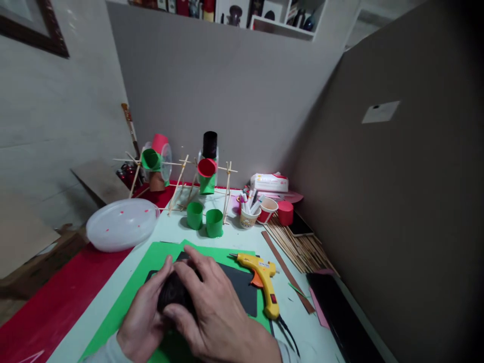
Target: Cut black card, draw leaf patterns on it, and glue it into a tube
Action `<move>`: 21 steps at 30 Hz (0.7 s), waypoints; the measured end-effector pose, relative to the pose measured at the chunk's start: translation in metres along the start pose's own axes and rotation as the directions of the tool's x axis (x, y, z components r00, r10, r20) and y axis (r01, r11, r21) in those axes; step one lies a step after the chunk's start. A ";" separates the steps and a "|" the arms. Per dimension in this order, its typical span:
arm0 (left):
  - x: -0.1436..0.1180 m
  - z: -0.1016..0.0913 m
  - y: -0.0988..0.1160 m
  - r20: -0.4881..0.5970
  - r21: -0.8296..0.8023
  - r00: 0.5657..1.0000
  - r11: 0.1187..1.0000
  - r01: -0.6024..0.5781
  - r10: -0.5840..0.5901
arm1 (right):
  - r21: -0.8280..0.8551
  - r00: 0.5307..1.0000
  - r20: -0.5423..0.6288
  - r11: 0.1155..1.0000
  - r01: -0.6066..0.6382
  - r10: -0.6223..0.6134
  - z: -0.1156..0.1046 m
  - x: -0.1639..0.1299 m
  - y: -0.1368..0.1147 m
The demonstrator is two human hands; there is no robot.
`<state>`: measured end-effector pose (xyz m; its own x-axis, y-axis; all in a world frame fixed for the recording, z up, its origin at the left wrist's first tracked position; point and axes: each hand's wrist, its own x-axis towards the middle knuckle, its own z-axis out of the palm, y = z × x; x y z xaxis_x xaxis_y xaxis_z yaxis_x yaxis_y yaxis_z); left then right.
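Both hands close around a black paper tube (174,295), low in the middle of the view. My left hand (141,312) wraps its left side, thumb upward. Over its top and right side curls my right hand (217,305), covering much of it. Beneath them lie a green sheet (124,297) and a black sheet (242,287). A yellow glue gun (264,275) with an orange trigger rests just right of my right hand. Two green paper cups (194,217) stand upright beyond the sheets.
Two stick frames hold coloured tubes (207,168) at the back. A clear plastic lid (124,224) lies left. To the right are a cup of markers (249,217), a red cylinder (285,213), wooden sticks (298,244), a brown strip (287,272) and a long black object (340,317).
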<state>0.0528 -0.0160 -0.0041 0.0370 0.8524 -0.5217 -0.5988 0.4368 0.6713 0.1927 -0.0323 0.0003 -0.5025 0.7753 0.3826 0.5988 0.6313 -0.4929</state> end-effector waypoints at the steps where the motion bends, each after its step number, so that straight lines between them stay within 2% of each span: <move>1: 0.001 0.002 -0.001 0.000 -0.018 1.000 1.000 0.011 -0.011 | 0.021 0.999 0.036 0.999 -0.033 0.033 -0.002 -0.001 0.001; 5: 0.003 0.003 -0.006 0.083 -0.161 0.995 0.984 0.073 -0.060 | 0.091 0.998 0.032 0.994 -0.064 0.061 -0.011 -0.003 0.010; 10: -0.003 -0.002 -0.011 0.214 -0.254 0.969 0.951 0.175 -0.121 | -0.022 0.999 -0.009 0.998 -0.054 0.054 -0.023 -0.008 0.016; 13: -0.003 -0.003 -0.011 0.212 -0.276 0.956 0.926 0.258 -0.203 | -0.122 0.997 -0.059 0.992 0.043 -0.050 -0.026 -0.011 0.015; 16: -0.001 -0.005 -0.012 0.194 -0.260 0.943 0.913 0.314 -0.270 | -0.283 0.976 -0.140 0.951 0.122 -0.167 -0.020 -0.015 0.013; 19: -0.003 -0.006 -0.014 0.161 -0.206 0.953 0.936 0.286 -0.256 | -0.395 0.959 -0.212 0.914 0.091 -0.187 -0.009 -0.019 0.011; 21: -0.004 -0.007 -0.015 0.171 -0.163 0.957 0.952 0.261 -0.233 | -0.364 0.957 -0.257 0.931 0.035 -0.136 -0.003 -0.021 0.010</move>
<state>0.0560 -0.0280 -0.0155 0.3114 0.7634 -0.5659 -0.6910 0.5907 0.4167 0.2113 -0.0421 -0.0106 -0.4019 0.6606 0.6342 0.7672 0.6210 -0.1607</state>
